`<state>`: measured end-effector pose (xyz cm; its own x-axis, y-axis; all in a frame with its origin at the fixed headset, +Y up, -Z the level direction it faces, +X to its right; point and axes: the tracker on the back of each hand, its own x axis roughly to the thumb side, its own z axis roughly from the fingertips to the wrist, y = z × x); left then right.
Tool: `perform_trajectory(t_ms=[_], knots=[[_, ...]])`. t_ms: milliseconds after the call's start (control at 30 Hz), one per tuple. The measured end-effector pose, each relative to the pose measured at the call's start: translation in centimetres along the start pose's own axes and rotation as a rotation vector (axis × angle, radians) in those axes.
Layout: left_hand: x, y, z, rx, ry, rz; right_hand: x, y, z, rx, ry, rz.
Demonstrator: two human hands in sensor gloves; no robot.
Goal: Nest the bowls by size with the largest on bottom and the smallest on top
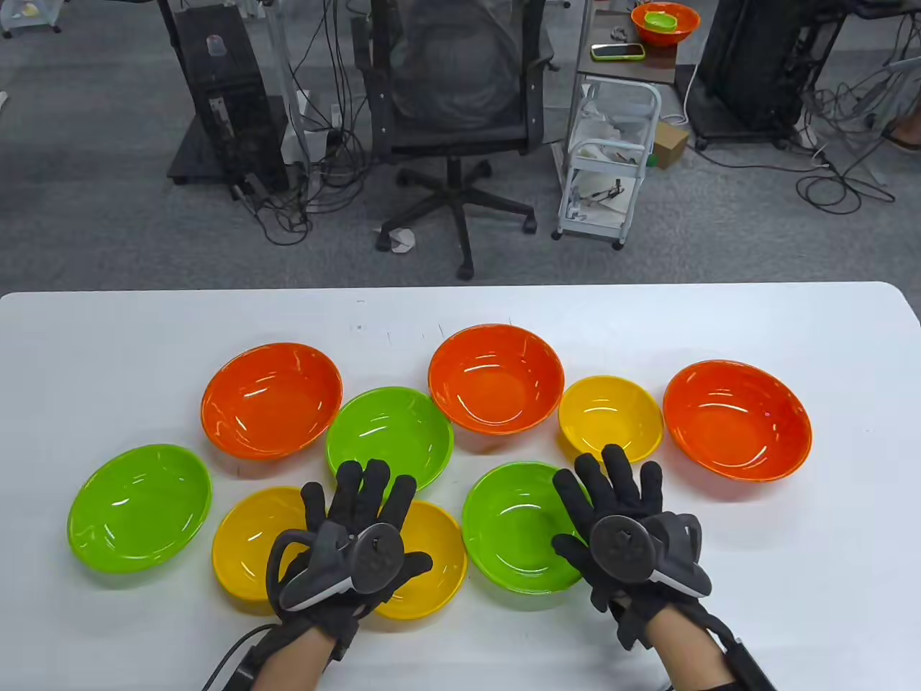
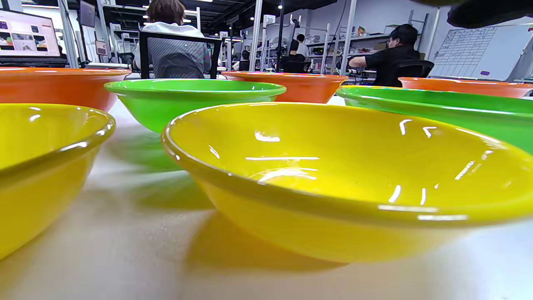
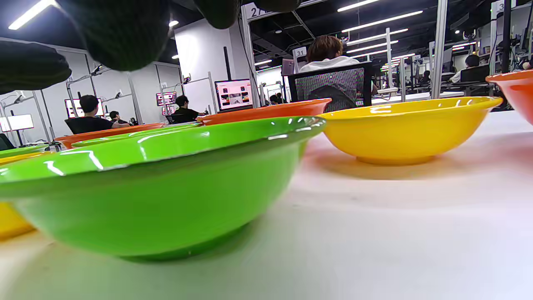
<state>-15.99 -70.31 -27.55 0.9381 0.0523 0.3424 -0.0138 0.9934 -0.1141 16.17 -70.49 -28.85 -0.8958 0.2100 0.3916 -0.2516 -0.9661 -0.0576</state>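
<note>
Three large orange bowls (image 1: pixel 272 398) (image 1: pixel 496 377) (image 1: pixel 737 419), three green bowls (image 1: pixel 139 507) (image 1: pixel 389 432) (image 1: pixel 512 525) and three small yellow bowls (image 1: pixel 610 417) (image 1: pixel 248 541) (image 1: pixel 432 558) stand singly on the white table (image 1: pixel 791 576). My left hand (image 1: pixel 360 504) hovers flat with fingers spread over the two near yellow bowls, holding nothing. My right hand (image 1: pixel 611 489) hovers flat with fingers spread over the right rim of the near green bowl (image 3: pixel 145 183), holding nothing. The left wrist view shows a yellow bowl (image 2: pixel 354 179) close up.
The table's far edge (image 1: pixel 460 288) runs behind the bowls. Beyond it stand an office chair (image 1: pixel 460 108), a white cart (image 1: pixel 611 158) and a side table with another orange bowl (image 1: pixel 665 21). Bare table shows at the far right (image 1: pixel 849 360) and the left corner (image 1: pixel 72 360).
</note>
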Motion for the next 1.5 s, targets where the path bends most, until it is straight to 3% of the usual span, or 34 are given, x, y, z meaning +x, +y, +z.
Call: perform_trajectory(t_ms=[467, 700, 1167, 1500], knots=[[-0.4, 0.1, 0.0, 0.004, 0.0, 0.033, -0.6, -0.1, -0.2, 0.01, 0.002, -0.043], [-0.7, -0.3, -0.3, -0.023, 0.008, 0.061, -0.4, 0.8, -0.3, 0.138, -0.092, -0.097], [-1.1, -0.2, -0.1, -0.022, 0.027, 0.078, 1.8, 1.9, -0.2, 0.263, -0.241, -0.136], [-1.3, -0.2, 0.0, -0.014, 0.029, 0.087, 2.6, 3.4, -0.5, 0.38, -0.267, -0.107]])
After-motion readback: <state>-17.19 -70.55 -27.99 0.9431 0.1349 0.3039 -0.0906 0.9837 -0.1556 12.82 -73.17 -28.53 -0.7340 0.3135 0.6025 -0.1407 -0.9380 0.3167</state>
